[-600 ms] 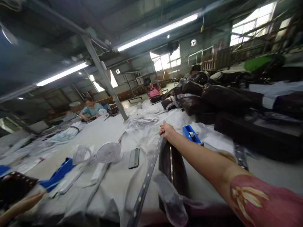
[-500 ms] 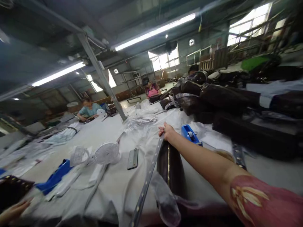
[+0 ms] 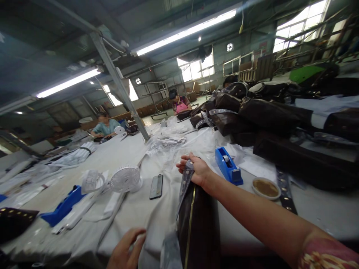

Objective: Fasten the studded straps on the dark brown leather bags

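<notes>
Nearest you, your left hand [image 3: 125, 249] rests flat and open on the white table cover [image 3: 134, 209]. Just right of it lies a dark brown bag [image 3: 198, 224], soft and floppy, probably slick. Beyond, your right hand [image 3: 196, 170] pinches its studded strap [image 3: 183, 183], likely the firmest hold.

A worker's bare right forearm runs from the 4 o'clock corner to the right hand [image 3: 198, 171], no watch or ring visible. A short pinkish-red sleeve [image 3: 327, 257] with a pale yellow leaf-like print covers the upper arm. The left hand [image 3: 125, 249], at 6 o'clock, is bare, without a glove.
</notes>
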Tool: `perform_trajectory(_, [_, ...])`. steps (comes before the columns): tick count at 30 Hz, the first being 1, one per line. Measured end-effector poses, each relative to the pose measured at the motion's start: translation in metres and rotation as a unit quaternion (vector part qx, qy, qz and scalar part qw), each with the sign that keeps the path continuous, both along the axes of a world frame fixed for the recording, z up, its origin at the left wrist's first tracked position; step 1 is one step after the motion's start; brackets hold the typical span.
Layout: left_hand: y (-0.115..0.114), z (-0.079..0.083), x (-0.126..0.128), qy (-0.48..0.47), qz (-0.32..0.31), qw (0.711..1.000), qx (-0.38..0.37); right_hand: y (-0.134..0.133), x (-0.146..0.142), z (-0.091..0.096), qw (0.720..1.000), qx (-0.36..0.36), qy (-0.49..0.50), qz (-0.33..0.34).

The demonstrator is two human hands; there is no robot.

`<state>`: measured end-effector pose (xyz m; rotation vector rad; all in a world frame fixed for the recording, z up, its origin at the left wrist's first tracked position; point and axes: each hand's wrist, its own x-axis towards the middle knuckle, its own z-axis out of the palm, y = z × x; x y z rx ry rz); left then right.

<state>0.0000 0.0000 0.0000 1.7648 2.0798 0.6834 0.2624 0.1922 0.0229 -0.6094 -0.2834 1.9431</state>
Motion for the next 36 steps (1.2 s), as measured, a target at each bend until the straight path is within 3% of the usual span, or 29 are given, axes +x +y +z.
perform_trajectory(5, [0.095, 0.034, 0.085, -0.118, -0.159, 0.978, 0.070, -0.024, 0.000, 0.001, 0.997, 0.069, -0.006, 0.032])
perform_trajectory(9, [0.127, 0.047, 0.141, -0.141, -0.217, 0.963, 0.077, -0.024, 0.001, -0.007, 0.995, 0.101, -0.002, 0.024])
perform_trajectory(13, [0.132, 0.044, 0.151, -0.213, -0.214, 0.952, -0.044, -0.027, 0.004, -0.010, 0.990, 0.131, -0.019, 0.039])
perform_trajectory(18, [0.116, 0.043, 0.148, -0.334, -0.200, 0.900, -0.196, -0.054, 0.020, -0.017, 0.964, 0.193, -0.036, 0.179])
perform_trajectory(23, [0.091, 0.038, 0.162, -0.330, -0.223, 0.898, -0.186, -0.095, 0.052, -0.018, 0.951, 0.248, -0.058, 0.175])
perform_trajectory(26, [0.079, 0.035, 0.172, -0.324, -0.223, 0.908, -0.146, -0.117, 0.075, -0.014, 0.934, 0.277, -0.152, 0.168])
perform_trajectory(28, [0.073, 0.035, 0.177, -0.317, -0.218, 0.913, -0.137, -0.127, 0.091, -0.013, 0.900, 0.298, -0.292, 0.125])
perform_trajectory(29, [0.070, 0.035, 0.179, -0.314, -0.215, 0.915, -0.134, -0.130, 0.099, -0.012, 0.867, 0.319, -0.375, 0.076])
perform_trajectory(31, [0.067, 0.035, 0.183, -0.313, -0.212, 0.917, -0.126, -0.134, 0.111, -0.013, 0.769, 0.378, -0.511, -0.060])
perform_trajectory(33, [0.064, 0.034, 0.187, -0.327, -0.216, 0.912, -0.120, -0.133, 0.119, -0.013, 0.666, 0.442, -0.577, -0.167])
perform_trajectory(34, [0.063, 0.033, 0.189, -0.336, -0.220, 0.908, -0.120, -0.132, 0.120, -0.014, 0.630, 0.469, -0.588, -0.192])
perform_trajectory(36, [0.061, 0.032, 0.193, -0.352, -0.228, 0.899, -0.124, -0.129, 0.121, -0.014, 0.591, 0.505, -0.595, -0.203])
